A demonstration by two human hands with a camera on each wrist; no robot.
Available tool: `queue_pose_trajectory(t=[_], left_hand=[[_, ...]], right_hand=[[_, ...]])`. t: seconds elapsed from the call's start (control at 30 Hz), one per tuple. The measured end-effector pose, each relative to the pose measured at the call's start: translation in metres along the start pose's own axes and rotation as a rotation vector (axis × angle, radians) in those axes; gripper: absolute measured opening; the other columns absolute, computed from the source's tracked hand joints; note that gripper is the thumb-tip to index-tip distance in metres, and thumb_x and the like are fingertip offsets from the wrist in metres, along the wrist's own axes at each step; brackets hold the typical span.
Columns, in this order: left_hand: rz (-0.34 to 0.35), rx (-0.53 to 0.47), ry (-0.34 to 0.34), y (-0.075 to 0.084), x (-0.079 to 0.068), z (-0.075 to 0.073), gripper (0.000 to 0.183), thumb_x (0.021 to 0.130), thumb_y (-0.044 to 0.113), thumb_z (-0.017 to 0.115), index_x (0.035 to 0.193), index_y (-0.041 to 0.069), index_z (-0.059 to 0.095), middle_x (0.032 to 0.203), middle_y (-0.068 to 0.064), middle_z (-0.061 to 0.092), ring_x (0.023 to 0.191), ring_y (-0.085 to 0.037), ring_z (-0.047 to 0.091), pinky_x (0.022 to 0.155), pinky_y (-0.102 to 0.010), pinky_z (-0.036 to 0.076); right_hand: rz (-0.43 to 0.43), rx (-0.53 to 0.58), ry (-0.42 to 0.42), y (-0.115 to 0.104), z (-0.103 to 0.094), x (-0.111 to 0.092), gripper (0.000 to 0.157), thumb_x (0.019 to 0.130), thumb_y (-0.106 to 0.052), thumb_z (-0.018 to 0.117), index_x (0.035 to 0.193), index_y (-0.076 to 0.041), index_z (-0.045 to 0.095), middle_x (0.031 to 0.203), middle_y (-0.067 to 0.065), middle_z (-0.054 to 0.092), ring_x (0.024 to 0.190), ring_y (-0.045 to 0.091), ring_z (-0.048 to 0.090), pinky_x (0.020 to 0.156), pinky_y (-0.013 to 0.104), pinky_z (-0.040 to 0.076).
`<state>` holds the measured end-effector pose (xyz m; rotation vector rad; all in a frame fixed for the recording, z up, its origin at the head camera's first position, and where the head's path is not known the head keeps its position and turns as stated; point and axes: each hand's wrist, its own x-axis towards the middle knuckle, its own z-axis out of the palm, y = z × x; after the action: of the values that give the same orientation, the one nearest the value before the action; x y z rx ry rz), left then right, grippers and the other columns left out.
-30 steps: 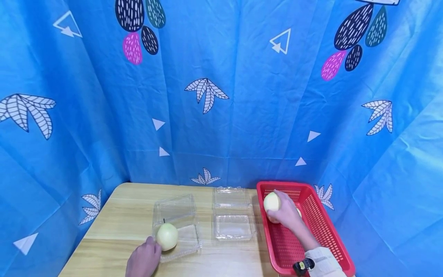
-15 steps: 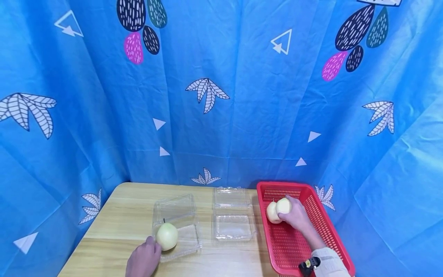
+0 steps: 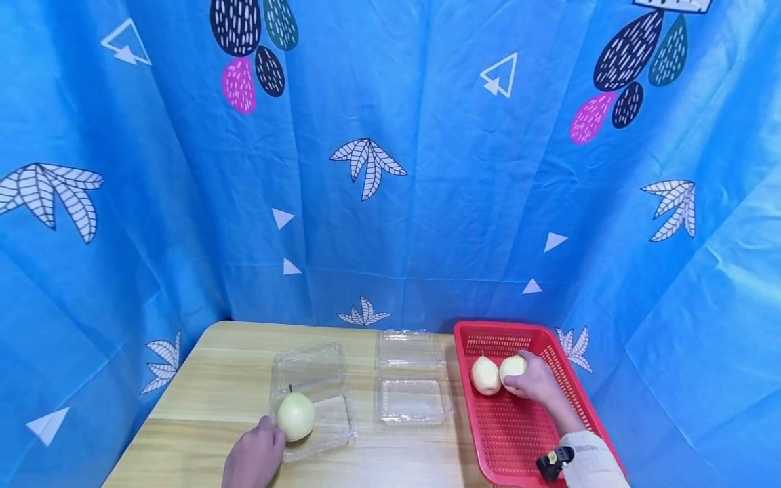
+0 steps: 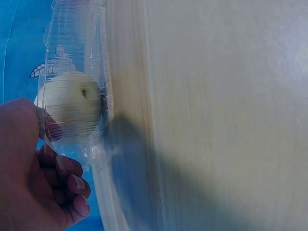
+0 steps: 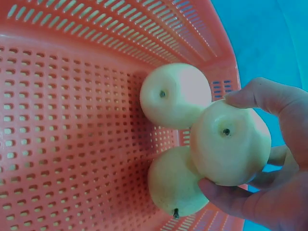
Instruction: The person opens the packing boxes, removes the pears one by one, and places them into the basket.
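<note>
My left hand [image 3: 254, 455] pinches the near left edge of a hinged clear plastic clamshell box [image 3: 332, 421], its lid folded back on the table. A pale yellow-green pear [image 3: 295, 417] sits in the box, stem up. In the left wrist view that pear [image 4: 70, 103] shows through the clear wall, beside my curled fingers. On the right, my right hand [image 3: 542, 379] reaches into a red plastic basket [image 3: 506, 444] and grips a pear [image 5: 230, 144] between thumb and fingers. Two other pears lie by it: one pear [image 5: 175, 94] and a second pear [image 5: 174, 180], partly covered by the held one.
Another open clear clamshell box [image 3: 410, 400] stands between the first box and the basket. All stand on a light wooden table [image 3: 201, 386]. A blue patterned curtain [image 3: 378, 237] surrounds the back and sides. A dark wrist device [image 3: 555, 462] sits over the basket.
My right hand has moved right within the basket, holding its pear. The pear on the basket's left side has come into full view. My left hand and its box have stayed put.
</note>
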<state>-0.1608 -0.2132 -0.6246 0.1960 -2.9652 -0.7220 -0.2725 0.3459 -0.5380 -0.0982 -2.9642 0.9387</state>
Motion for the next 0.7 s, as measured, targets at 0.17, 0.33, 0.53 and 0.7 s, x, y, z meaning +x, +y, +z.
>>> queue_pose_trajectory(t=[0.17,0.33,0.53,0.7], left_hand=[[0.015,0.0,0.004,-0.001,-0.001,0.004,0.023,0.101,0.019,0.048,0.082,0.007,0.05,0.061,-0.001,0.046,0.053,-0.016,0.044,0.047,-0.03,0.035],[0.01,0.008,0.0,-0.001,0.0,0.002,0.022,0.101,0.019,0.047,0.082,0.007,0.051,0.06,0.0,0.045,0.051,-0.015,0.042,0.045,-0.028,0.033],[0.013,0.008,-0.022,0.0,0.0,0.002,0.023,0.102,0.02,0.047,0.083,0.007,0.051,0.062,0.0,0.045,0.052,-0.016,0.043,0.046,-0.029,0.033],[0.01,0.01,-0.04,0.0,0.001,0.001,0.024,0.102,0.021,0.047,0.082,0.008,0.05,0.062,0.0,0.044,0.053,-0.015,0.042,0.046,-0.028,0.032]], right_hand=[[0.016,-0.003,-0.028,0.002,-0.008,-0.005,0.087,0.071,-0.018,0.083,0.14,0.018,0.045,0.119,0.035,0.064,0.094,0.036,0.064,0.081,0.045,0.057],[0.008,0.007,-0.043,0.003,-0.009,-0.003,0.085,0.072,-0.016,0.082,0.139,0.02,0.045,0.12,0.038,0.062,0.094,0.037,0.064,0.079,0.046,0.058],[0.028,-0.003,-0.077,0.009,-0.007,-0.001,0.085,0.071,-0.014,0.083,0.138,0.021,0.044,0.116,0.036,0.064,0.092,0.036,0.064,0.077,0.044,0.057],[0.032,-0.014,-0.087,0.013,-0.003,0.002,0.085,0.069,-0.012,0.083,0.138,0.021,0.045,0.113,0.034,0.065,0.091,0.035,0.064,0.075,0.042,0.057]])
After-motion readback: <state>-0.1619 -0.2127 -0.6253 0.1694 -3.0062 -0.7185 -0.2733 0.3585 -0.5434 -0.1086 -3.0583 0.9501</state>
